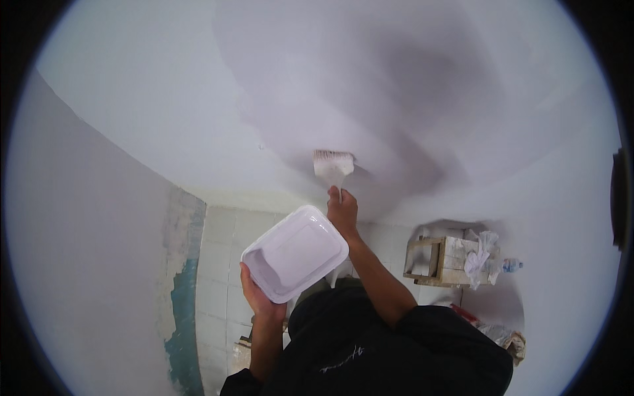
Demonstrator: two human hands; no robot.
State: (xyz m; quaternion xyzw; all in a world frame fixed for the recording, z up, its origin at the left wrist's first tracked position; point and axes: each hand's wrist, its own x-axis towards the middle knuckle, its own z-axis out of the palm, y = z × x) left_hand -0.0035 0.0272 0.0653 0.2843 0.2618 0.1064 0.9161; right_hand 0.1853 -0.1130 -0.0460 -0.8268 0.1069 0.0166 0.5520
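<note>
My right hand (343, 212) grips the handle of a wide paintbrush (333, 166), its bristles pointing up against the pale wall (277, 79). Pale lilac paint covers a broad patch of that wall above and to the right of the brush. In my left hand (261, 298) is a white rectangular paint tray (300, 254), held tilted by its lower left edge. Lilac paint lies inside the tray. The tray is just below and left of my right hand.
At the right stands a paint-stained wooden stool (452, 261) bearing a crumpled plastic bag (482, 257), with a plastic bottle (512, 265) beside it. A crumpled sack (502, 336) lies below. The left wall has a peeling teal patch (181, 330). White tiles (218, 277) cover the floor.
</note>
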